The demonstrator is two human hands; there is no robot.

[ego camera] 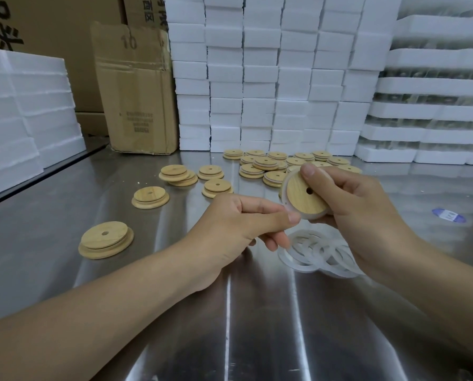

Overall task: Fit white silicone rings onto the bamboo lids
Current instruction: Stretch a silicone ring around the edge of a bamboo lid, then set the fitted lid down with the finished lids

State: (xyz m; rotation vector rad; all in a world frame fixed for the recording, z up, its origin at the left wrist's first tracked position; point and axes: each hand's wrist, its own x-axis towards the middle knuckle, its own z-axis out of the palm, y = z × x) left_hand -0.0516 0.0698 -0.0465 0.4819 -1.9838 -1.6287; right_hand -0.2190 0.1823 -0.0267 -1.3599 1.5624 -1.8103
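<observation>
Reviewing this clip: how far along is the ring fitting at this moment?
Done: lids in the back cluster look ringed; several show a white band. In hand: the right hand holds a lid while the left hand pinches a ring at its rim, seemingly part-seated. Left: several bare lids on the left, and a pile of loose rings on the steel table.

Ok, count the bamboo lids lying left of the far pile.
6: nearest lid; second lid; two overlapping lids; fifth lid; sixth lid by the left hand. Others may be hidden.
</observation>
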